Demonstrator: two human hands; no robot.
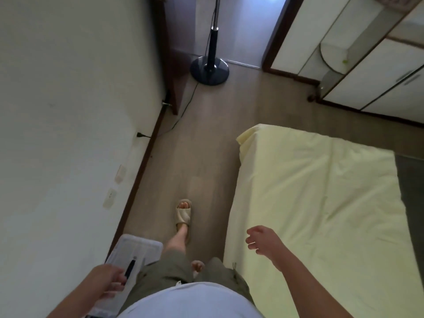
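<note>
Left hand [110,284]: grip curled round near edge of flat white plastic box [137,246], low beside left hip. Hold level, since dark pen-like item [130,268] may slide. Right hand [261,241]: grip loosely spread, holding nothing, above yellow-sheeted bed [321,191]. Ahead: narrow floor aisle [202,157] between wall [57,111] and bed. Fan stand [209,71] and cable [183,106] crowd doorway [247,26].

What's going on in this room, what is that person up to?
A person stands mid-step on the floor between the wall and a bed covered with a pale yellow sheet. Their left hand grips a flat, pale plastic box with a slim dark object on or in it. Their right hand holds nothing, fingers loosely curled above the bed's edge. A fan stand is ahead by the doorway.
</note>
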